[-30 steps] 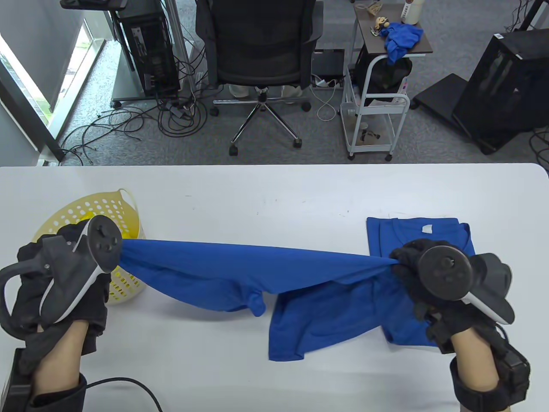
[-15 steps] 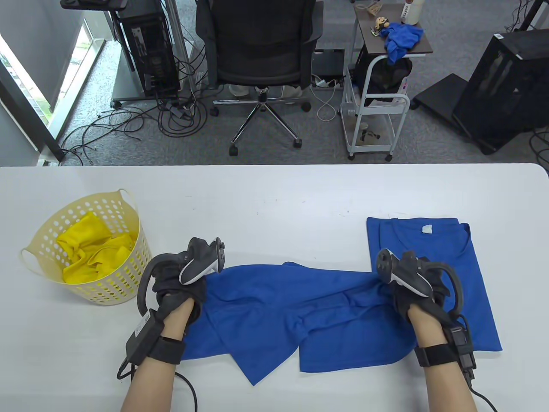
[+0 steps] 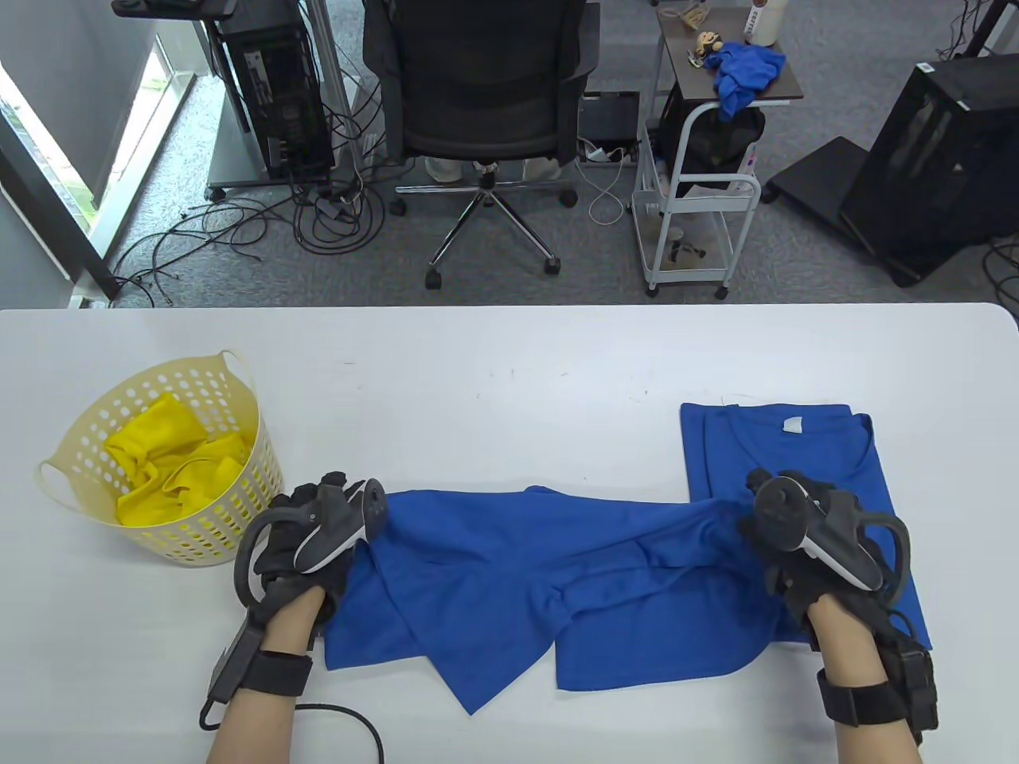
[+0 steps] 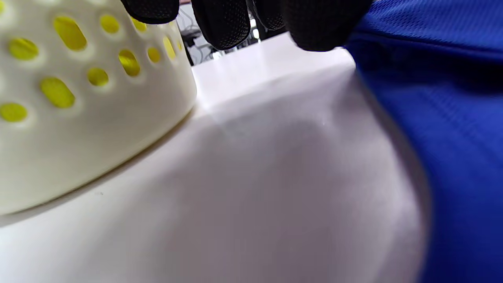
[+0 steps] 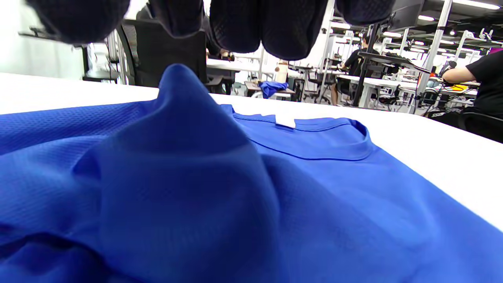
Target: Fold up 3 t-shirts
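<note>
fabric of the blue t-shirt (image 3: 509, 581) is lying limp and wrinkled across the table (image 3: 509, 358), its right end overlapping the folded blue shirt (image 3: 804, 454). left hand (image 3: 310, 541) and right hand (image 3: 804, 541) are curling at its two ends, though whether either is pinching cloth is hidden. light, floppy knit is probably best held at seams or shoulders.

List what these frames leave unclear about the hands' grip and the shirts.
- Left hand: table view, tracker covers the fingers; wrist view shows only fingertips.
- Right hand: same; grip unconfirmed.
- Folded blue shirt: near-left part under the spread blue shirt.
- Yellow cloth: count hidden by basket.
</note>
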Tool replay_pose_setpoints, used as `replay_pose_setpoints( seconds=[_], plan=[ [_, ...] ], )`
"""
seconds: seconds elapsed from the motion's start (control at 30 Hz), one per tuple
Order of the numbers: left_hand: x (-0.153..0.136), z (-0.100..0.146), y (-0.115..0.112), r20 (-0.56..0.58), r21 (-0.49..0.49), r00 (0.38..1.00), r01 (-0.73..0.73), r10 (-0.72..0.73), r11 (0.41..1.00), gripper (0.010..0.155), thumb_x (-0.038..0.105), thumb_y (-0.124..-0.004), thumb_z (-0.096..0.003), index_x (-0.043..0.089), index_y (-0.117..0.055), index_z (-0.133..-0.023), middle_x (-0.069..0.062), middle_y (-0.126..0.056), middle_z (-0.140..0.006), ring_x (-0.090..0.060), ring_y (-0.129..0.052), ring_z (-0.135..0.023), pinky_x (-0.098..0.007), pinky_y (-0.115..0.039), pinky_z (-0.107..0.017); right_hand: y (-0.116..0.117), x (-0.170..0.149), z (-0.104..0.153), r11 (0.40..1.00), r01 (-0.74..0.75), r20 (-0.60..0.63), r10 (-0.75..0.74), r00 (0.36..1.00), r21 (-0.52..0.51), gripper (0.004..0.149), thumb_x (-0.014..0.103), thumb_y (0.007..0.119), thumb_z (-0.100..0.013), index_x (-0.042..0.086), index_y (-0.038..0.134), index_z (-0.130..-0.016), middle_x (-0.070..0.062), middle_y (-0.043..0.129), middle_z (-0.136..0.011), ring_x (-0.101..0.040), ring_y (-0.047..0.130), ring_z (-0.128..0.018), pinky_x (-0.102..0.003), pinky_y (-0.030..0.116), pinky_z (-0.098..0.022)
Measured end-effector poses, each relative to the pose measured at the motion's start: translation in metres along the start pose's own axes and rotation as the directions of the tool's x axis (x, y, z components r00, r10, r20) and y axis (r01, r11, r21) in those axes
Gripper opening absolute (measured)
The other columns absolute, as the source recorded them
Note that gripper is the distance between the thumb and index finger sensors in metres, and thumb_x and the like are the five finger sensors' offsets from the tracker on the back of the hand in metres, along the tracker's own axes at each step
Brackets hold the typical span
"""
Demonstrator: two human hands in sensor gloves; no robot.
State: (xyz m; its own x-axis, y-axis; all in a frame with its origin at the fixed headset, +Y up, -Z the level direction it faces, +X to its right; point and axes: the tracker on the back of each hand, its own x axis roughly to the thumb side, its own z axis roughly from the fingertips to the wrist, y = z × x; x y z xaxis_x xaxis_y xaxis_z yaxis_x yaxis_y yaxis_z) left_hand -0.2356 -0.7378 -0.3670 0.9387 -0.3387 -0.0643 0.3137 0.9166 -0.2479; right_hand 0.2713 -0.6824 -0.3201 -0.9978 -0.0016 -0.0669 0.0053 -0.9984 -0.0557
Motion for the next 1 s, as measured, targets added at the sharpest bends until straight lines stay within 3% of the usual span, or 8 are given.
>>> replay_pose_setpoints(
  seconds=[0.17, 0.37, 0.63, 0.83, 0.87, 0.93, 1.0],
  plan=[
    [0.009, -0.009, -0.009, 0.03, -0.045, 0.999, 0.018, -0.016, 0.999, 0.059, 0.045, -0.072, -0.0454, 0.059, -0.045, -0.096, 0.012, -0.05, -0.114, -0.019, -0.063, -0.105, -0.052, -0.056, -0.081, 0.009, -0.013, 0.004, 1.0, -0.019, -0.026, 0.019, 0.999, 0.017, 0.063, 0.048, 0.077, -0.042, 0.029, 0.06, -0.099, -0.009, 0.063, -0.106, -0.042, 0.068, -0.095, -0.067, 0.051, -0.069],
    [0.01, -0.008, -0.011, 0.025, 0.002, 1.0, 0.011, -0.011, 1.0, 0.054, 0.046, -0.072, -0.0448, 0.057, -0.05, -0.093, 0.015, -0.06, -0.109, -0.017, -0.068, -0.102, -0.051, -0.058, -0.08, 0.02, -0.031, 0.006, 0.998, 0.02, -0.063, -0.015, 0.998, 0.065, 0.062, 0.048, 0.077, -0.042, 0.028, 0.061, -0.098, -0.01, 0.063, -0.106, -0.043, 0.068, -0.094, -0.068, 0.05, -0.069],
    [0.003, -0.006, -0.005, 0.012, 0.053, 0.999, -0.04, 0.039, 0.998, 0.042, 0.046, -0.071, -0.0444, 0.055, -0.066, -0.085, 0.015, -0.07, -0.104, -0.015, -0.075, -0.097, -0.05, -0.062, -0.078, 0.021, -0.031, 0.006, 0.999, 0.018, -0.058, -0.015, 0.998, 0.046, 0.059, 0.047, 0.078, -0.042, 0.029, 0.064, -0.097, -0.009, 0.066, -0.105, -0.043, 0.069, -0.094, -0.068, 0.05, -0.07],
    [-0.015, 0.003, 0.016, 0.025, 0.188, 0.978, -0.209, 0.208, 0.96, 0.041, 0.046, -0.071, -0.0444, 0.051, -0.069, -0.085, 0.016, -0.073, -0.101, -0.014, -0.078, -0.094, -0.049, -0.064, -0.076, 0.004, -0.019, 0.017, 0.995, -0.024, -0.004, 0.024, 1.0, -0.094, 0.055, 0.043, 0.083, -0.04, 0.029, 0.07, -0.092, -0.007, 0.068, -0.104, -0.042, 0.068, -0.095, -0.068, 0.049, -0.07],
    [-0.016, 0.004, 0.018, 0.026, 0.2, 0.974, -0.224, 0.224, 0.954, 0.041, 0.046, -0.071, -0.0446, 0.05, -0.069, -0.085, 0.016, -0.074, -0.101, -0.014, -0.078, -0.094, -0.049, -0.064, -0.076, 0.003, -0.016, 0.017, 0.997, -0.018, 0.037, 0.02, 0.999, -0.07, 0.05, 0.042, 0.085, -0.039, 0.03, 0.075, -0.087, -0.005, 0.068, -0.104, -0.042, 0.067, -0.097, -0.069, 0.048, -0.071],
    [-0.02, 0.006, 0.022, 0.02, 0.238, 0.968, -0.249, 0.252, 0.939, 0.041, 0.045, -0.07, -0.0448, 0.047, -0.069, -0.085, 0.017, -0.075, -0.1, -0.014, -0.079, -0.093, -0.049, -0.065, -0.076, 0.007, -0.008, 0.017, 0.996, 0.009, 0.116, -0.019, 0.993, 0.087, 0.043, 0.039, 0.086, -0.04, 0.031, 0.081, -0.081, -0.006, 0.07, -0.103, -0.042, 0.068, -0.096, -0.069, 0.047, -0.071],
    [-0.023, 0.007, 0.023, 0.005, 0.261, 0.965, -0.253, 0.261, 0.932, 0.041, 0.045, -0.069, -0.0454, 0.045, -0.068, -0.086, 0.016, -0.074, -0.1, -0.014, -0.08, -0.093, -0.049, -0.065, -0.076, 0.014, -0.002, 0.016, 0.987, -0.072, 0.133, 0.053, 0.99, 0.142, 0.051, 0.039, 0.088, -0.039, 0.032, 0.075, -0.088, -0.008, 0.064, -0.106, -0.044, 0.063, -0.097, -0.07, 0.045, -0.071]
  ],
)
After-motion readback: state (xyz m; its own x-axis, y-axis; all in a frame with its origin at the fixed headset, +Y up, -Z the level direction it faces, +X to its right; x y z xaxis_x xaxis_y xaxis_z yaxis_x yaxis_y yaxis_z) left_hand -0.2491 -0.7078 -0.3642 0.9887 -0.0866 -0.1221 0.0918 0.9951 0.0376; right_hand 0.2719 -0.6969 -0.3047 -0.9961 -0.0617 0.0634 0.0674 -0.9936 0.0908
